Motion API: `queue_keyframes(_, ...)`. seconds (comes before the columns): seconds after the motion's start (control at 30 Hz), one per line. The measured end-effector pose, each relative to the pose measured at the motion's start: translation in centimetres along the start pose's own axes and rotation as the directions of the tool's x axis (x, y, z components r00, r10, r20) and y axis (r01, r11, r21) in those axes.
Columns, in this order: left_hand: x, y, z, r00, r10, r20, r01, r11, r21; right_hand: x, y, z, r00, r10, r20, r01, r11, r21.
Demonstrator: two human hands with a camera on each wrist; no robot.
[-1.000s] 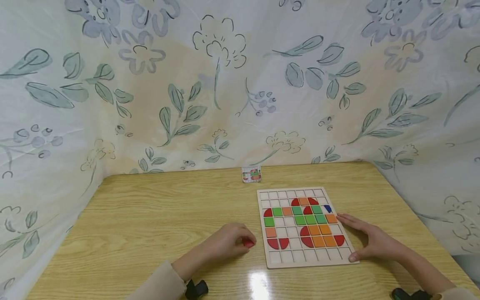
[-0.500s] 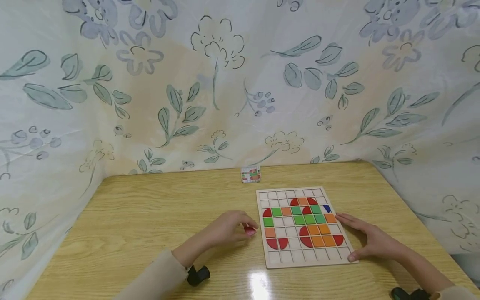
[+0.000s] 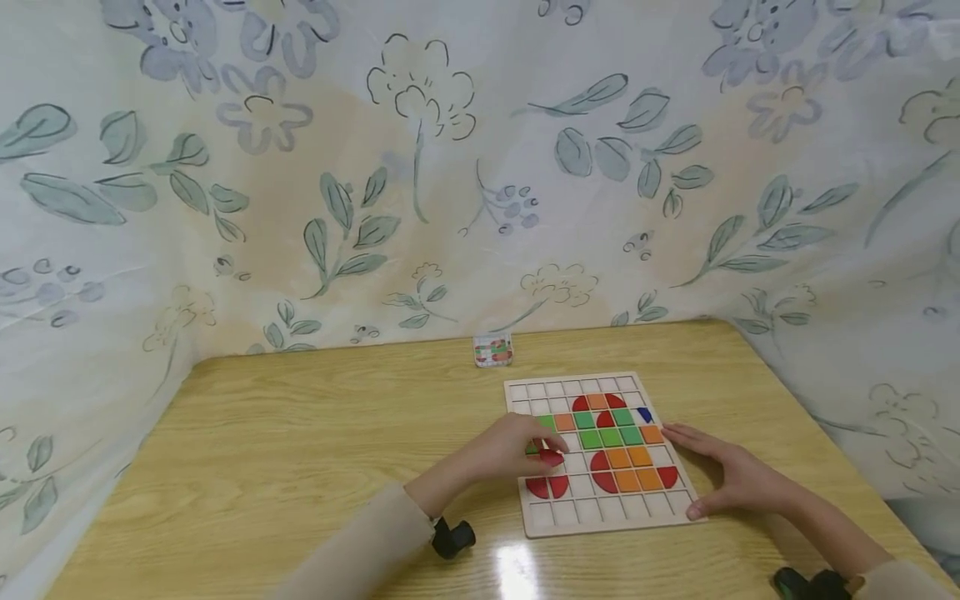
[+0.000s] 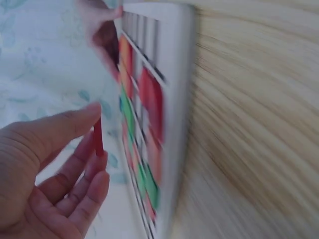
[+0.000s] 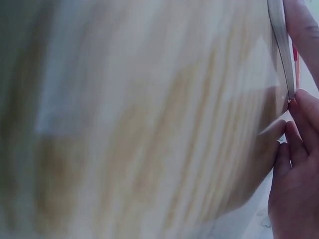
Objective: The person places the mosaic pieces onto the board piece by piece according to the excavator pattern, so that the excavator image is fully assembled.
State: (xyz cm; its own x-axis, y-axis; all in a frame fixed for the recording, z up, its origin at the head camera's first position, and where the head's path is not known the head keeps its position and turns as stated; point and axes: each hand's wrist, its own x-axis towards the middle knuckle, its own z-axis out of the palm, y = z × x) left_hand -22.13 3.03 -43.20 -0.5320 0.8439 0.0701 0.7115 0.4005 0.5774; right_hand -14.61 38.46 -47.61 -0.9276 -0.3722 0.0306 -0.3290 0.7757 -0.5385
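Note:
My left hand (image 3: pixel 501 448) pinches a red rounded tile (image 3: pixel 551 457) between thumb and fingertips, over the left side of a pale wooden grid board (image 3: pixel 577 518). Seen edge-on in the left wrist view, that tile (image 4: pixel 98 139) looks thin and flat. Red rounded, green square and orange square tiles (image 3: pixel 628 480) fill part of the grid; the left hand hides some at the left edge. My right hand (image 3: pixel 738 483) rests against the board's right side, fingers extended along the edge and thumb at the near corner. In the right wrist view its fingers (image 5: pixel 298 147) touch the board's edge (image 5: pixel 282 50).
A small card (image 3: pixel 492 351) printed with a coloured grid pattern lies at the back of the wooden table (image 3: pixel 315 408). A dark blue piece (image 3: pixel 644 415) sits near the board's right edge. Floral cloth (image 3: pixel 420 192) hangs behind and along both sides.
My left hand has moved right with the red tile, from beside the board to over its left columns. My right hand keeps its place at the board's edge. The head view has shifted slightly.

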Motion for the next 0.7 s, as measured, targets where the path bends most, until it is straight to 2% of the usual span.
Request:
queue_keyframes(0.1,1.9,0.7,0.8,1.000,-0.007,-0.014,0.006,1.000,-0.004,0.1,-0.2,-0.2,1.000,0.006,0.015,-0.006,0.999,-0.036)
queue_keyframes(0.27,5.1,2.3,2.0,0.998,-0.063,-0.028,0.063,0.998,-0.012,0.3,-0.4,-0.3,0.999,0.009,0.033,-0.007,0.999,-0.048)
queue_keyframes(0.4,7.6,3.6,3.0,0.995,-0.099,-0.027,0.098,0.995,-0.029,0.3,-0.3,-0.3,1.000,-0.009,0.016,0.010,0.998,-0.057)
queue_keyframes(0.57,10.2,4.8,4.5,0.994,-0.108,-0.025,0.109,0.994,0.021,0.3,-0.2,-0.3,0.998,-0.053,-0.015,0.052,0.998,-0.035)
queue_keyframes(0.7,11.6,5.1,5.7,0.996,-0.087,0.007,0.086,0.992,0.091,0.3,-0.3,-0.3,0.998,-0.067,-0.013,0.067,0.998,0.016)
